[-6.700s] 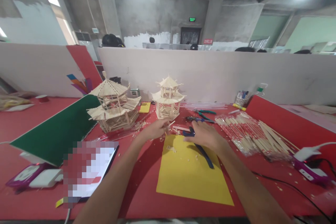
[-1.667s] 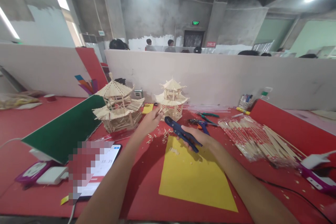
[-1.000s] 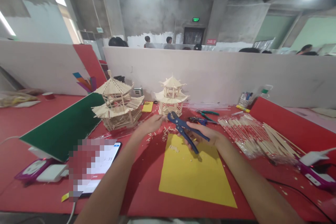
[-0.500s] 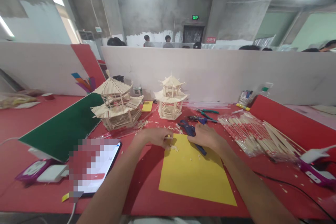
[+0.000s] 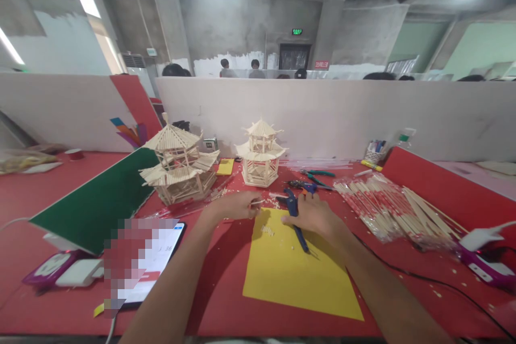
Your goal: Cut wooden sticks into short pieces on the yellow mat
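My left hand [image 5: 236, 206] is closed in a pinch on a short thin wooden stick, just left of the yellow paper sheet [image 5: 294, 274]. My right hand [image 5: 312, 215] lies over the blue-handled cutters [image 5: 297, 220], which rest on the sheet's top edge; its fingers are spread over the handles. A small cluster of cut stick pieces [image 5: 266, 230] lies on the sheet between both hands. Behind my hands stand the small stick pagoda [image 5: 261, 153] and the larger one [image 5: 177, 164].
Bundled chopsticks in wrappers [image 5: 387, 207] lie to the right. Green pliers [image 5: 318, 174] and other tools sit behind my right hand. A green board [image 5: 97, 199], a phone [image 5: 151, 260], a purple device [image 5: 481, 266] with a cable and a pen cup [image 5: 374, 151] are about. People sit beyond the partition.
My right hand held the cutters up at the stick in my left hand, then lowered them onto the yellow sheet. Both hands came down to the table; the left still pinches a stick.
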`<state>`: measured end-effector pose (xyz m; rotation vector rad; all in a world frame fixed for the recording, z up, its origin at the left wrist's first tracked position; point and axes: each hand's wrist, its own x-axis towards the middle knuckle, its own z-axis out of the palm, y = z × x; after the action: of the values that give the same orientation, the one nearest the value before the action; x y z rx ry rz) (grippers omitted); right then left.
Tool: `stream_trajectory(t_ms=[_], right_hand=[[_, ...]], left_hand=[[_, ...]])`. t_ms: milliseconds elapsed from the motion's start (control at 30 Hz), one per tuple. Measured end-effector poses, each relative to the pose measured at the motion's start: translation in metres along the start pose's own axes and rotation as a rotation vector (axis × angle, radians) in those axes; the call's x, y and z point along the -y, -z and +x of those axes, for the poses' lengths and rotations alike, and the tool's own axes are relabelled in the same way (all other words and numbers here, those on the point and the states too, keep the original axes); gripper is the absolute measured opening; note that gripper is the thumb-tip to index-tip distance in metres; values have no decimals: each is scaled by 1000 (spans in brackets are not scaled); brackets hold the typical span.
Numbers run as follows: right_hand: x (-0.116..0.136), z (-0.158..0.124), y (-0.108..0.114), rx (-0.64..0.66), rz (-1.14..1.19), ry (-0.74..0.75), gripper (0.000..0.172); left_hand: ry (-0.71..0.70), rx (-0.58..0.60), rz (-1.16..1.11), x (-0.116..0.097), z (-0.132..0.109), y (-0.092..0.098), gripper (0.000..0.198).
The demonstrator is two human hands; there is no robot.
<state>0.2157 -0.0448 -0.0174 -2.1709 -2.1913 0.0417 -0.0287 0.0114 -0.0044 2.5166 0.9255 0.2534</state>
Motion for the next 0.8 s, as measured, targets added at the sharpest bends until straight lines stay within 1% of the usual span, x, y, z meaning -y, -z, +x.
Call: stream_trajectory(t_ms=[33, 100, 133, 167, 233, 300, 333, 400, 500, 567, 700, 800], right_hand=[[0, 1, 1, -57, 21, 23, 73], [2, 5, 3, -181, 117, 97, 56], [3, 7, 4, -216, 206, 149, 47], [5, 10, 4, -224, 326, 208, 39], [11, 14, 2, -160, 637, 336, 28], [19, 17, -3, -93, 955, 411, 29], [22, 18, -6, -69, 1089, 423, 30], [29, 19, -11, -23, 1292, 412, 30], [33, 20, -16, -7, 1475, 314, 33], [33, 20, -17, -18, 1550, 266, 34], [27, 25, -17, -84, 1622, 261, 35], [23, 28, -16, -102, 1701, 244, 36]], left_hand=[[-11, -44, 0, -2, 0, 2, 14], [-55, -134, -13, -7, 0, 4, 16], [-81, -177, -28, -10, 1, 4, 17], [-108, -214, -47, -13, 2, 4, 18], [-149, -267, -81, -16, 3, 4, 20], [-171, -288, -93, -18, 5, 2, 22], [-174, -292, -93, -19, 6, 2, 21], [-168, -292, -89, -19, 7, 0, 20], [-161, -307, -84, -21, 8, -2, 20], [-160, -322, -94, -23, 7, -2, 22], [-165, -319, -198, -29, 5, -1, 31], [-198, -378, -293, -33, 6, 2, 34]])
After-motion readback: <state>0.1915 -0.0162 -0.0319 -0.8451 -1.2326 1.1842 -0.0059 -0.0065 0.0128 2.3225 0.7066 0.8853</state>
